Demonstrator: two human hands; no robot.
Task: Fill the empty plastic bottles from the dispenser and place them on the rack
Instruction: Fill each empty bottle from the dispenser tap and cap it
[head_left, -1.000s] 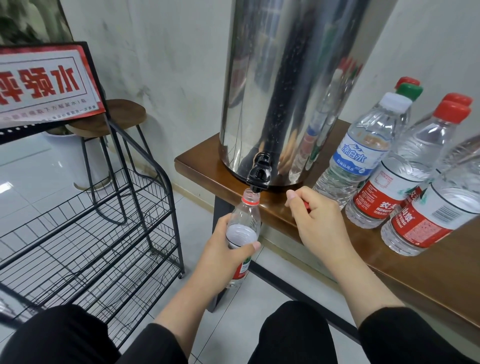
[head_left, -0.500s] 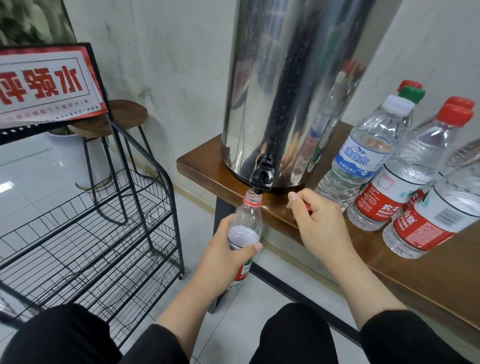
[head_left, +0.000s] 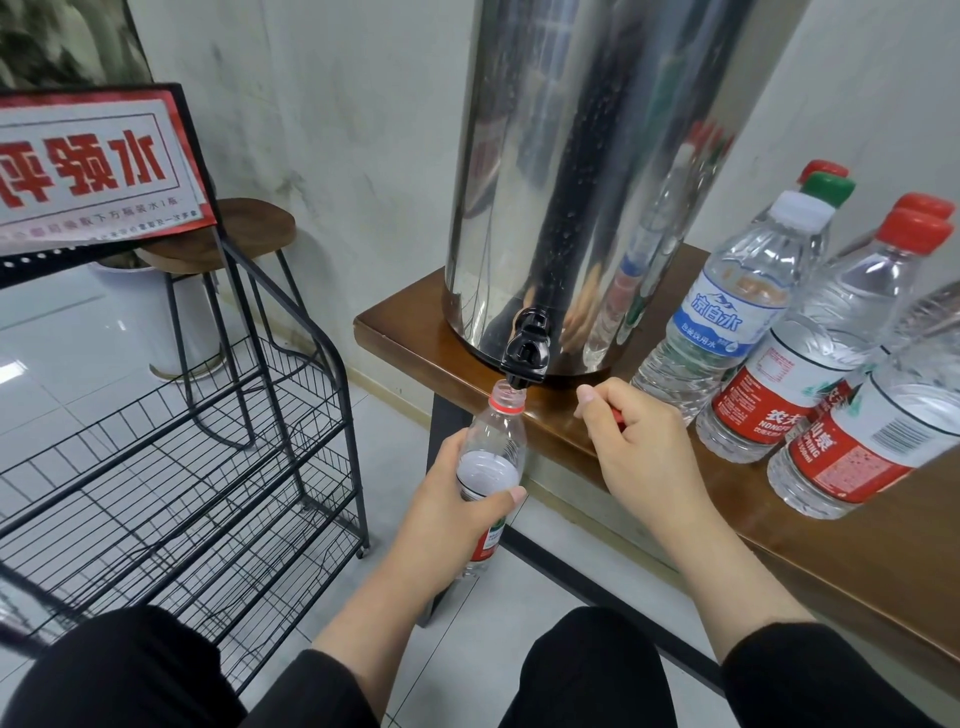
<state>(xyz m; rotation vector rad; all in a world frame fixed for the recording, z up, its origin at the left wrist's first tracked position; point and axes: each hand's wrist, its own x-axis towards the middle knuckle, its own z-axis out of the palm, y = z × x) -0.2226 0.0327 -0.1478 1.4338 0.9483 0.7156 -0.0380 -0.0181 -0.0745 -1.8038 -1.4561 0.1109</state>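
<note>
Person in black long sleeves, cuffs pushed up to mid-forearm: left sleeve at bottom centre, right sleeve at bottom right. Black trousers over both knees along the bottom edge. Forearms and both hands bare; nails short, unpainted.

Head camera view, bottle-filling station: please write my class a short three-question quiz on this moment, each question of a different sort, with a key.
1. True or false: the open bottle under the black tap is held by the left hand.
2. Multiple choice: the right hand pinches
A) a red cap
B) the tap lever
C) a green cap
3. Fill in: the capped bottles stand on the wooden ____ beside the steel dispenser.

Key: 1 true; 2 A; 3 table. The wire rack at the left shows no bottles on it.
</note>
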